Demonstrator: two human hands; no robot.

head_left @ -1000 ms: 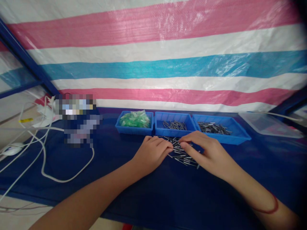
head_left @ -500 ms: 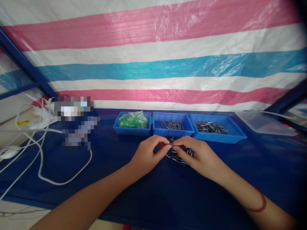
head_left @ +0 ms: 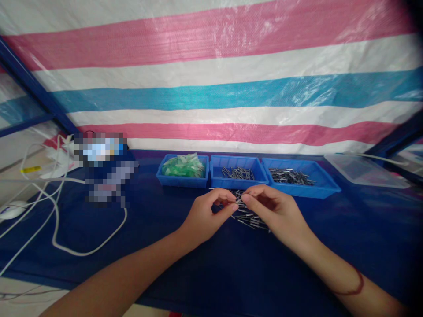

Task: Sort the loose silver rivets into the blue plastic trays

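On my head view, the left hand (head_left: 208, 213) and right hand (head_left: 280, 211) meet with thumbs and fingers narrow above a loose pile of metal pins (head_left: 249, 220) on the blue table (head_left: 211, 273); I can't tell whether either grips one, though a slack pinch could let one slip. Behind them I see the left bin (head_left: 181, 181) with green packets (head_left: 183, 166), and the middle bin (head_left: 239, 181) and right bin (head_left: 306, 190) with metal pieces (head_left: 238, 173).

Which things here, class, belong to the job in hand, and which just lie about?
Likely in the job:
pile of slim metal pieces, by the left hand and right hand
middle bin and right bin, holding similar pieces
left bin of green packets, perhaps

Probably just lying about:
white cables
clear plastic item
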